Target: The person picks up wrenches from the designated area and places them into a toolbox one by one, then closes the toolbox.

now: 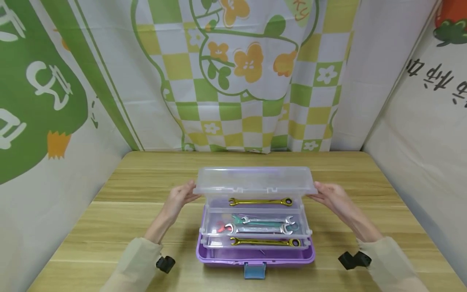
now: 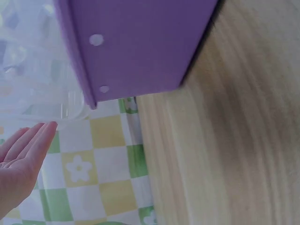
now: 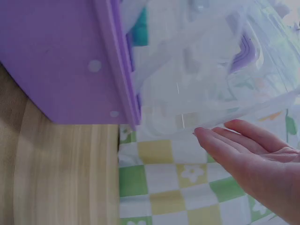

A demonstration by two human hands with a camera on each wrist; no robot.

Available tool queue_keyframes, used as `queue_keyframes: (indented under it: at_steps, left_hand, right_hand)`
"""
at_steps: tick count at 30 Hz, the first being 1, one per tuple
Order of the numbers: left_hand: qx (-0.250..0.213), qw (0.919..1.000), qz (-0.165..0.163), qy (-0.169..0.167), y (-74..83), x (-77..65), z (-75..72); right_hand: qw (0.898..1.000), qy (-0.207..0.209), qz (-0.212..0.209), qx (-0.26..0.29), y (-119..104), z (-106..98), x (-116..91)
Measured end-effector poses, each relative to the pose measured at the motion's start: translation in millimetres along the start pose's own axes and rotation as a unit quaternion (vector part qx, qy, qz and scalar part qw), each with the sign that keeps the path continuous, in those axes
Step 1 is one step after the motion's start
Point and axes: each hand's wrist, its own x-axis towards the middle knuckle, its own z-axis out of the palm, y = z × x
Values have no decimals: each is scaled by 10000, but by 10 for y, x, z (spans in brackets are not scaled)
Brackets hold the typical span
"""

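A purple toolbox (image 1: 219, 263) with a clear lid (image 1: 255, 178) and clear trays (image 1: 219, 221) stands on the table, its lid raised. At the lid's left end my left hand (image 1: 180, 196) touches the edge with straight fingers; the left wrist view shows the fingers extended beside it. My right hand (image 1: 332, 196) touches the lid's right end the same way, fingers straight in the right wrist view. A gold wrench (image 1: 260, 201) lies in the back tray, silver wrenches (image 1: 259, 229) in the middle, and another gold wrench (image 1: 264, 242) in front.
A blue latch (image 1: 254, 271) hangs at the toolbox's front. Below the silver wrenches, green and red items show through the clear plastic. The wooden table (image 1: 138, 190) ends at a checked cloth (image 1: 233, 121) behind, with printed cloth walls at both sides.
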Motion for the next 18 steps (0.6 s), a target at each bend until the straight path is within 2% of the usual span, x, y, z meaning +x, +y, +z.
queue_keyframes:
  at_steps: [5,10,14,18]
  left_hand:
    - [441,9990,37,-13,-2,-73,-14]
    - [479,9983,117,-309,-29,-182,-50]
    - [676,9961,144,-550,-45,-260,-86]
    - [768,9937,123,-812,-63,-322,-110]
  right_hand:
    - [9953,222,396,-859,-32,16,-115]
    - [9837,-6,662,-1672,-31,7,-230]
    - [9821,-195,813,-1689,-28,19,-301]
    - [9849,-352,621,-1575,12,38,-350]
